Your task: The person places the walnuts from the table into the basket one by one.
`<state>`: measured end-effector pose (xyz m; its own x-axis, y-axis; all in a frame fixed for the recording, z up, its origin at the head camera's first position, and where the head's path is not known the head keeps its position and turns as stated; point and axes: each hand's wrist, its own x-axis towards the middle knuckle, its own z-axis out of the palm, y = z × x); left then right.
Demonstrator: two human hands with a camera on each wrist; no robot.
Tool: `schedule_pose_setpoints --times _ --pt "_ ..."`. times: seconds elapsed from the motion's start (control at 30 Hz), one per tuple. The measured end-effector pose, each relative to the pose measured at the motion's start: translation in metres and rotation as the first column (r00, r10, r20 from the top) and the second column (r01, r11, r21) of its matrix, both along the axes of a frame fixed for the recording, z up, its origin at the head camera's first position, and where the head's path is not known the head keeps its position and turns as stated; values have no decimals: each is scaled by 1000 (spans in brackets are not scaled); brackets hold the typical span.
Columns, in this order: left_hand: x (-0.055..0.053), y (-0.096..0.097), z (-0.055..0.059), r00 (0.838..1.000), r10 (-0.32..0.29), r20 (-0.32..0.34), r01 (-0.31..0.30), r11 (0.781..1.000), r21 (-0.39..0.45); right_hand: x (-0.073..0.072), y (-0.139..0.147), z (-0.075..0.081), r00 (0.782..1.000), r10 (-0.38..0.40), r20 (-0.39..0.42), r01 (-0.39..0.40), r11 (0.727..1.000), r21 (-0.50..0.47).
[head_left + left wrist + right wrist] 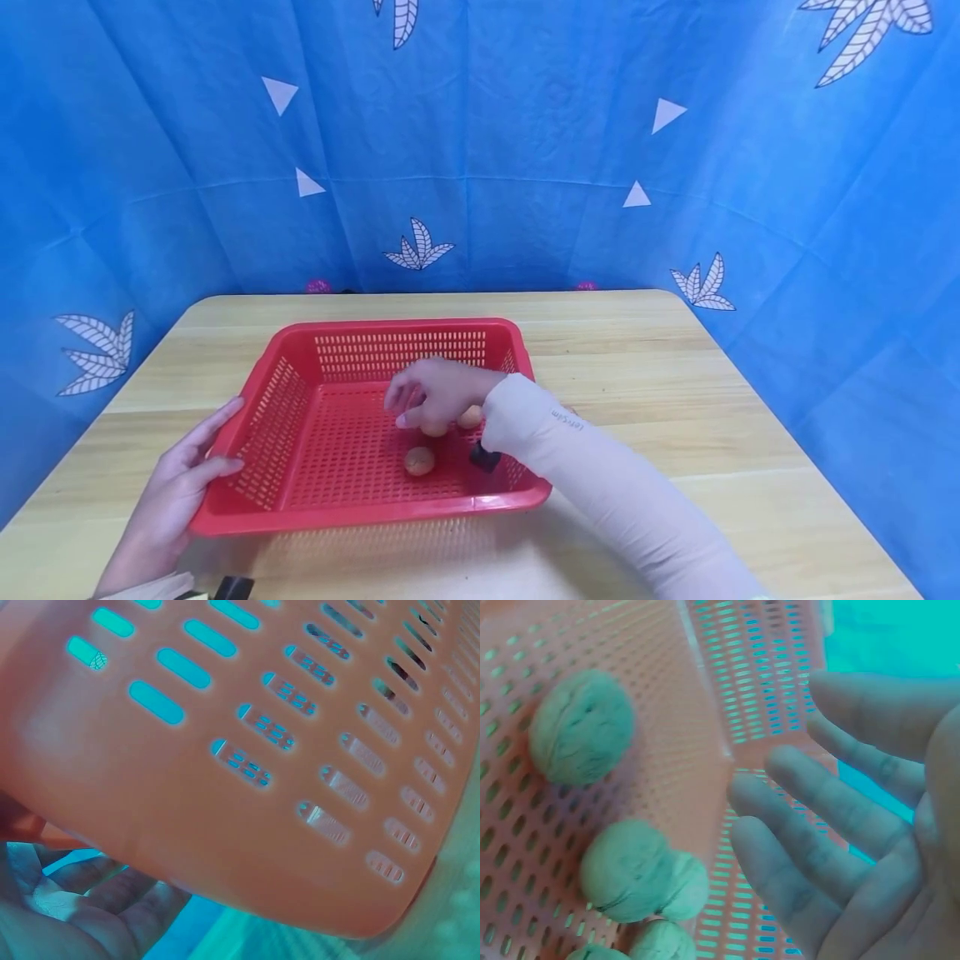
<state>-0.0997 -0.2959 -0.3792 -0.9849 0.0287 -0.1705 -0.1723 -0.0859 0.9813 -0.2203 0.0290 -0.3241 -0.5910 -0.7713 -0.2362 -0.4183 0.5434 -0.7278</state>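
Note:
A red plastic basket with slotted walls stands on the table. My left hand grips its left rim, the thumb over the edge; in the left wrist view its fingers show beside the rim. My right hand hangs inside the basket, fingers apart and loosely bent, holding nothing. Below it lie several walnuts, one walnut toward the near side and another walnut close to the wrist. The right wrist view has a lone walnut and a cluster with a walnut at its front.
The pale wooden table reaches out on both sides of the basket. Behind and around it hangs a blue curtain with white leaves and triangles. A small brown thing peeks out past the right sleeve, mostly hidden.

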Motion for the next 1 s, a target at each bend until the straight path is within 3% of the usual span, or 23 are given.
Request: schedule_pose_setpoints --times 0.3,0.53,0.67,0.83,1.0 --pt "0 1 0 1000 0 -13 0 1000 6 -15 16 8 992 -123 19 124 974 -191" --pt "0 1 0 1000 2 -21 -1 1000 21 -20 41 18 971 -239 -6 226 928 -297" --pt "1 0 1 1000 9 -20 -8 1000 16 -20 60 21 967 -254 -11 232 902 -364" --pt "1 1 2 999 12 -32 -10 999 33 -16 86 21 956 -288 53 278 838 -469" --pt "1 3 2 999 10 -32 -10 1000 5 -4 111 13 909 -398 121 393 727 -563"
